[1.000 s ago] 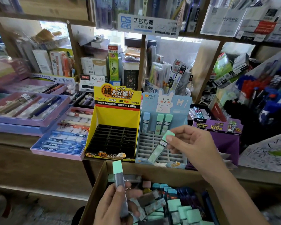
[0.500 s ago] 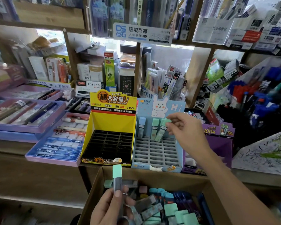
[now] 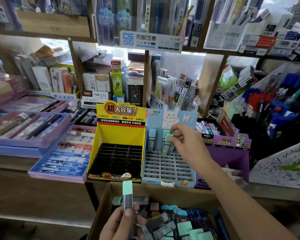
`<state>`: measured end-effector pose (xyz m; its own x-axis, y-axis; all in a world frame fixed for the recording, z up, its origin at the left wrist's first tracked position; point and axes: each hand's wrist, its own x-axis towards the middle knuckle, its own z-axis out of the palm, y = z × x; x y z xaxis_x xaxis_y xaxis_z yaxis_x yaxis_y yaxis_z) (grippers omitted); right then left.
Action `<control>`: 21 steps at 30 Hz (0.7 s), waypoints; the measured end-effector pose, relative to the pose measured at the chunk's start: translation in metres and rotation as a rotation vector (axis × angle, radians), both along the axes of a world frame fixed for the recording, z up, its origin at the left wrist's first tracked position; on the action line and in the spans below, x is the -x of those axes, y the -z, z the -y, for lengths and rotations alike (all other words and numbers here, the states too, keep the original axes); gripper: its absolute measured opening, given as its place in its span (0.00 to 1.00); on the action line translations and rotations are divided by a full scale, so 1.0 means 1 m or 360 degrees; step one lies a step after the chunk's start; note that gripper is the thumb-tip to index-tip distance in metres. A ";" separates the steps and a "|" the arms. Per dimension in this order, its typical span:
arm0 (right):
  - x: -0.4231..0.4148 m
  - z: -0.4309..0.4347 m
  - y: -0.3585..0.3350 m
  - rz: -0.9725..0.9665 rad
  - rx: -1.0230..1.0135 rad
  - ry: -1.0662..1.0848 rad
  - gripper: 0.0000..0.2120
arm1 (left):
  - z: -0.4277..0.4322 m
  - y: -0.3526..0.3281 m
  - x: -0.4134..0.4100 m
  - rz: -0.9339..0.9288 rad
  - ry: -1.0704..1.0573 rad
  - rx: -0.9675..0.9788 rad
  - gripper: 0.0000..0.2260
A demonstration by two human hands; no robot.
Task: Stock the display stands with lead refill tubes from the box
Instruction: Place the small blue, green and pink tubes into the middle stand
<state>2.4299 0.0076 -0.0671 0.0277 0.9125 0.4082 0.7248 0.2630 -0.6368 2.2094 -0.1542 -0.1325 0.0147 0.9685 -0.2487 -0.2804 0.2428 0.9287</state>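
A left stand and a right stand are being kept side by side on a shelf, pen trays to their left, a box before and below them. Tubes are being stood in the right stand's back row; one tube is being held above the box.

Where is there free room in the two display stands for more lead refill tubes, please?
The yellow stand is wholly free, its black grid bare from back wall to front lip. In the blue stand, the rows toward the front lip are free. Crowded: its back row, where tubes stand and the right hand pinches another.
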 end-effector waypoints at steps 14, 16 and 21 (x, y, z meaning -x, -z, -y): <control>0.005 0.014 0.005 0.0083 -0.0061 0.0031 0.16 | 0.000 0.005 0.001 -0.0020 -0.0009 -0.0024 0.10; 0.008 0.033 0.006 -0.0105 -0.0048 0.0001 0.13 | 0.000 0.006 0.000 -0.0025 0.0000 -0.0033 0.11; 0.028 0.089 0.014 -0.0597 0.0496 -0.0397 0.07 | 0.001 0.003 -0.002 -0.0031 -0.0072 -0.0044 0.15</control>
<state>2.4021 -0.0812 -0.0811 -0.1134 0.9861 0.1214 0.3730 0.1555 -0.9147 2.2116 -0.1556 -0.1357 -0.0337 0.9745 -0.2218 -0.2724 0.2045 0.9402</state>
